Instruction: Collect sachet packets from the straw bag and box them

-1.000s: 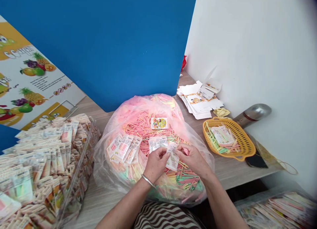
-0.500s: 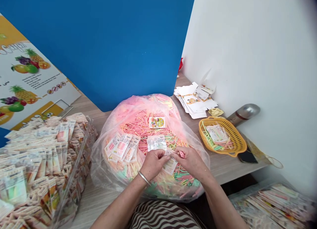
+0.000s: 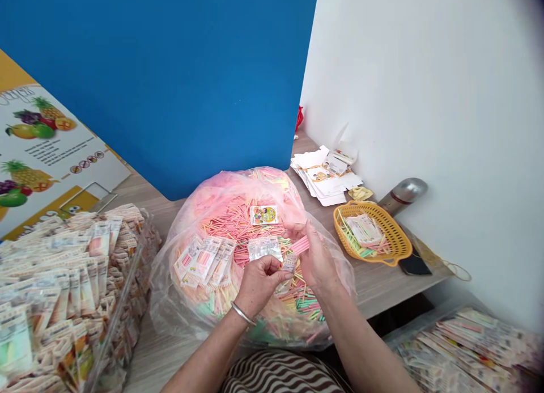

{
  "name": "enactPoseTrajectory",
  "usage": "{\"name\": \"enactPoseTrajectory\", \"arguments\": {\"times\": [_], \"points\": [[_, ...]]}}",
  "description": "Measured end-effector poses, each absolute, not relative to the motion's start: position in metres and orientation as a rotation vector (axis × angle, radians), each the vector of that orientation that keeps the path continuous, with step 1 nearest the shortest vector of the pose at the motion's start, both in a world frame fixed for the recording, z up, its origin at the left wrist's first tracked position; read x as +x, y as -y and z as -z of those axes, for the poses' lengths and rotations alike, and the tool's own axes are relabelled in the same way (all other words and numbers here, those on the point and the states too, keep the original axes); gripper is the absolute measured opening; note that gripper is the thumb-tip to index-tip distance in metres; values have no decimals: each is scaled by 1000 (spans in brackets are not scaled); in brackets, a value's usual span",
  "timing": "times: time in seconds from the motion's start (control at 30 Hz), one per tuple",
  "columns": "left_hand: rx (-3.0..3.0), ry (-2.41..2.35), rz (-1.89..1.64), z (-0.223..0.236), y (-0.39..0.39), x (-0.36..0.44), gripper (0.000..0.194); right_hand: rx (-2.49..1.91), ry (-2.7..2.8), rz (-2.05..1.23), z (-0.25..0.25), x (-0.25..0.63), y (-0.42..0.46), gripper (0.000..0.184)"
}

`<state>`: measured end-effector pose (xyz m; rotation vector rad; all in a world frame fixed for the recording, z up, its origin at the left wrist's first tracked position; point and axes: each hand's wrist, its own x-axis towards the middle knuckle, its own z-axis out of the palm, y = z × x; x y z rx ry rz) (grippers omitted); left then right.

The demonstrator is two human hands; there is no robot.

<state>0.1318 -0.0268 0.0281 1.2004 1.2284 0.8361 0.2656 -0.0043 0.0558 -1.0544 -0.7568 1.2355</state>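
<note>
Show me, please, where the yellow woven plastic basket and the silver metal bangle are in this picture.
Yellow woven plastic basket (image 3: 376, 210): head view, on its far rim.
Silver metal bangle (image 3: 243, 314): head view, on the middle of its band.

A short bundle of pink sticks (image 3: 300, 245) slants between the fingertips of the right hand (image 3: 317, 257). A small printed packet (image 3: 289, 262) stands pinched in the left hand (image 3: 259, 285), just beside it. Below both, a clear plastic bag (image 3: 225, 183) holds a heap of thin pink, yellow and green sticks (image 3: 238, 223).
</note>
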Motion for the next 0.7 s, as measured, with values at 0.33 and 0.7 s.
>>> {"name": "enactPoseTrajectory", "arguments": {"times": [0.33, 0.7], "points": [[1244, -1215, -870, -27, 24, 132, 28, -1169, 996, -1295, -48, 273, 13, 48], [1447, -1211, -933, -32, 24, 136, 30, -1314, 1364, -1216, -49, 274, 8, 61]]}}
